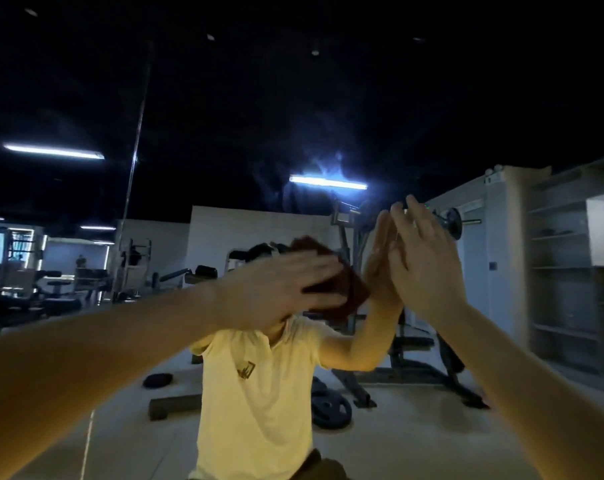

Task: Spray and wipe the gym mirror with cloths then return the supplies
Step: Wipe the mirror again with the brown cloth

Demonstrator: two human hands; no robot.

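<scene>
The left hand [286, 284] presses flat, fingers spread and extended, on a dark red-brown folded cloth [342, 289], pinning it against the large wall mirror [224, 133] rather than gripping it. The cloth sits at about head height, near the middle of the view, its right edge showing beyond the fingertips. The right hand [422, 261] is raised just right of the cloth, open with fingers straight and slightly apart, holding nothing; its fingertips meet their own reflection on the glass. Both bare forearms reach in from the lower corners.

In the mirror, a person in a pale yellow short-sleeved shirt [259, 393] is reflected, the cloth and left hand covering the head. Behind the reflection lies a dim gym: a black weight bench and rack [415, 358] to the right, black weight plates [330, 407] on the light floor, grey open shelving [563, 282] at far right, more machines at left. Bright tube lights [328, 183] glow on a dark ceiling. A vertical seam in the mirror [134, 168] runs up the left side
</scene>
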